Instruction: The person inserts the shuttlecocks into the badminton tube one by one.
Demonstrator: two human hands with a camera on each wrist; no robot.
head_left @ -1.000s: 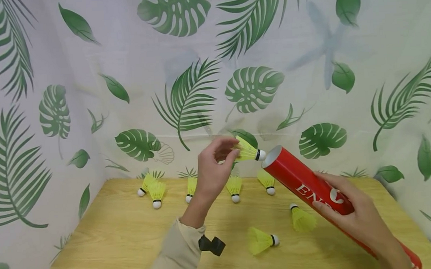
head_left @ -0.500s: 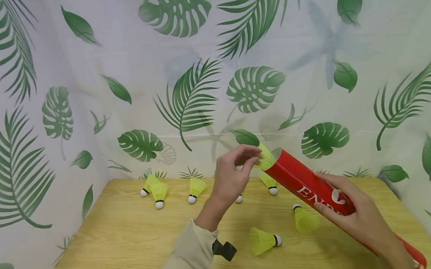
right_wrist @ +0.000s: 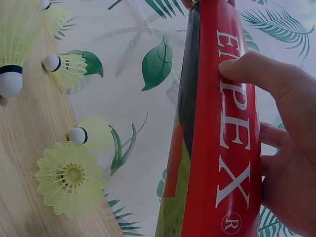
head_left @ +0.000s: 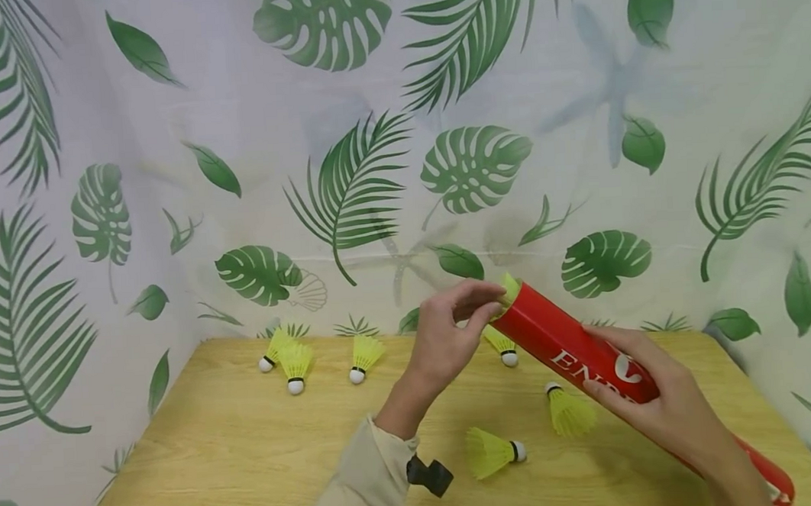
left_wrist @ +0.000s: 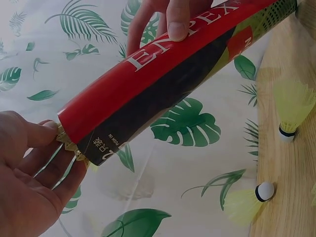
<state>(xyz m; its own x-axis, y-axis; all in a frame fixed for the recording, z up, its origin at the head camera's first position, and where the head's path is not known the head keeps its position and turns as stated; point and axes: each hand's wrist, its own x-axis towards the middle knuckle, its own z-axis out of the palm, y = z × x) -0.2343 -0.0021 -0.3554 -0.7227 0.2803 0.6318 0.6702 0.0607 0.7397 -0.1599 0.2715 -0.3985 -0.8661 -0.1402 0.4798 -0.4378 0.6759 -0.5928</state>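
In the head view, my left hand [head_left: 447, 331] pinches the feathered skirt of a yellow shuttlecock [head_left: 509, 287] at the mouth of a red tube [head_left: 547, 330]. Only the skirt's rim sticks out; its cork end is hidden inside. The left wrist view shows thumb and fingers around the jagged skirt rim [left_wrist: 66, 140]. My right hand [head_left: 675, 399] grips the tube's middle, holding it tilted above the table with the mouth up and to the left. White "ENPEX" lettering runs along the tube in the right wrist view.
Several yellow shuttlecocks lie on the wooden table [head_left: 237, 460]: a pair [head_left: 295, 362] at the back left, others along the back edge, and two nearer ones, a shuttlecock [head_left: 571, 412] under the tube and a shuttlecock [head_left: 490, 453] in front. A leaf-patterned cloth [head_left: 369, 79] stands behind.
My left hand has moved right and slightly down, sliding the shuttlecock cork first into the tube until only its skirt rim shows. The right hand and tube have stayed nearly still.
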